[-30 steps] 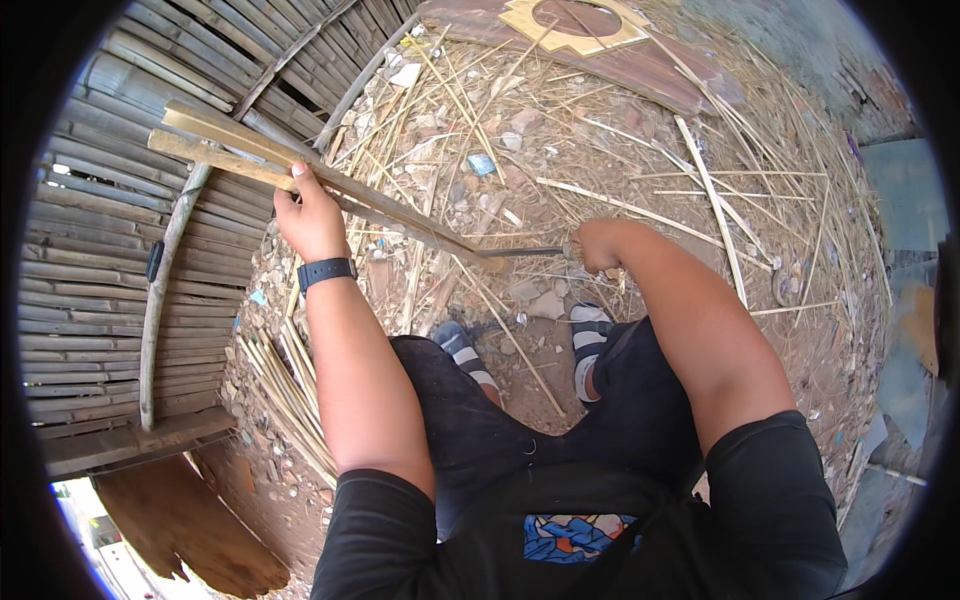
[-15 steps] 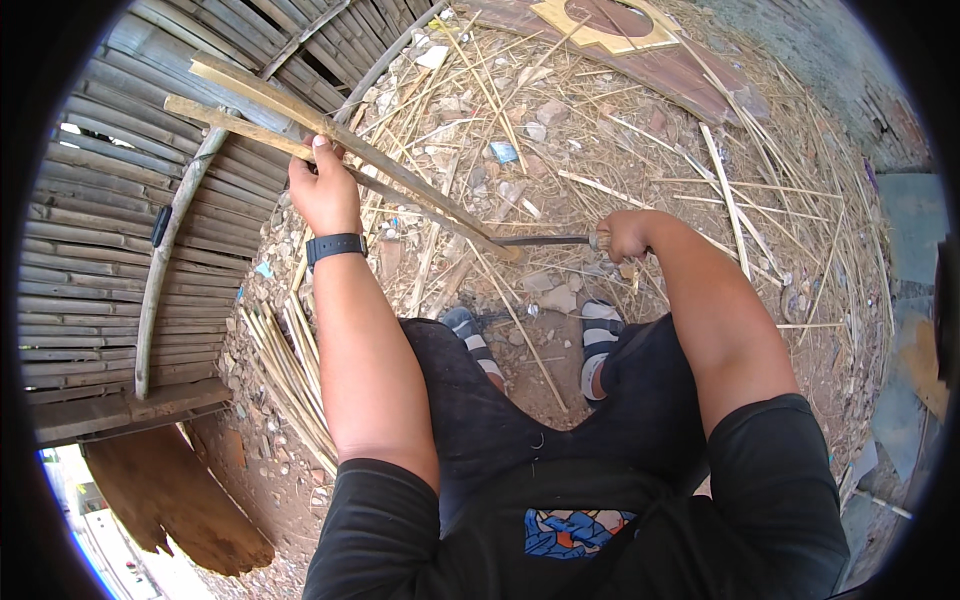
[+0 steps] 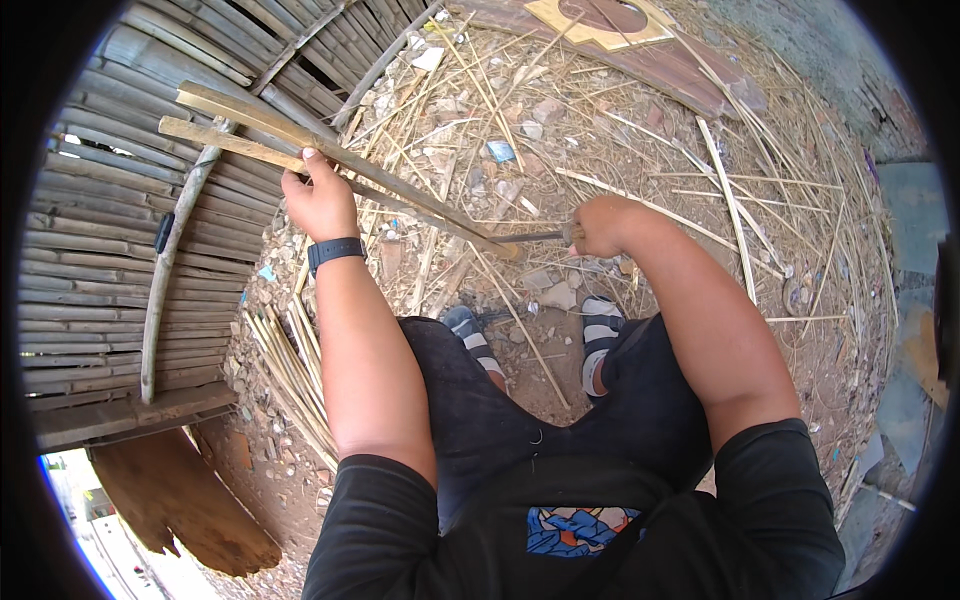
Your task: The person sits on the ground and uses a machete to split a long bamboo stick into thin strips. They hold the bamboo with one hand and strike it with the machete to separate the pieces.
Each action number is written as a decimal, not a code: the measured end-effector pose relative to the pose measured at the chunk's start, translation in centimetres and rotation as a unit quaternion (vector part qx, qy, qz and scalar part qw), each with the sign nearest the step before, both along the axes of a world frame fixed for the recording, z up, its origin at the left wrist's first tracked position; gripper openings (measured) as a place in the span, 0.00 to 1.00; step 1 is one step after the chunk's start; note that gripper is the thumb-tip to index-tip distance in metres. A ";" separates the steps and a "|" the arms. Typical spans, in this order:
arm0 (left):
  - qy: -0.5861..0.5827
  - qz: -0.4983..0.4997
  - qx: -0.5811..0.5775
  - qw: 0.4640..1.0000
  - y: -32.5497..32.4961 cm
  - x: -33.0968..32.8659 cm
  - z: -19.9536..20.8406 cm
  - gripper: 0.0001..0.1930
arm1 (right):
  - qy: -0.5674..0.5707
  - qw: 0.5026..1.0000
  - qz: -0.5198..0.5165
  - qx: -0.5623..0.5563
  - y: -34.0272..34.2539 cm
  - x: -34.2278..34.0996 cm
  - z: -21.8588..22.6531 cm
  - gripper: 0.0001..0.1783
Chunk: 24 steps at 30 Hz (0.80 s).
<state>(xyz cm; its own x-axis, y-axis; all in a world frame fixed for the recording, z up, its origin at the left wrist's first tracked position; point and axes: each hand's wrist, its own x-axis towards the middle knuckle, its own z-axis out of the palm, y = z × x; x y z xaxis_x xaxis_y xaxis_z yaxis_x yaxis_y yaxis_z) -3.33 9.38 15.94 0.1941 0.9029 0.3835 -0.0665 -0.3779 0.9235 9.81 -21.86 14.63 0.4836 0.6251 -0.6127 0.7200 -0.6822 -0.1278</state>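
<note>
A bamboo pole [image 3: 400, 197], split lengthwise into two long halves, slants from the upper left down to the ground before my feet. The halves stand apart at the far left end and come together near the lower right end. My left hand [image 3: 322, 200], with a dark band on its wrist, is closed around the nearer half; some of its fingers are hidden behind it. In my right hand [image 3: 605, 226] is the handle of a knife [image 3: 535, 237]. Its dark blade points left and meets the pole close to the lower end, where the tip is hidden.
Thin bamboo strips [image 3: 730, 210] and rubble litter the ground. More strips lie bundled [image 3: 290, 365] beside my left leg. A slatted bamboo wall [image 3: 90, 250] rises at left. A wooden panel with a round cutout [image 3: 690, 75] lies at the far side. My sandalled feet [image 3: 602, 325] flank the work.
My right hand has moved left with the knife, and less of the blade shows between hand and pole. The pole's upper end and my left hand have shifted slightly left and downward.
</note>
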 end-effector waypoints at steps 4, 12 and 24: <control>0.072 0.052 0.068 0.994 0.7 0.1 -0.3 0.19 | -0.004 1.000 -0.003 -0.021 -0.4 0.7 -1.6 0.29; 0.112 0.087 0.085 0.986 -1.9 -0.5 1.6 0.20 | -0.014 1.000 -0.008 0.023 -2.1 2.3 -2.3 0.30; 0.095 0.100 0.145 0.980 -3.7 0.4 2.3 0.18 | -0.022 0.999 -0.041 -0.026 -2.7 3.7 -8.3 0.27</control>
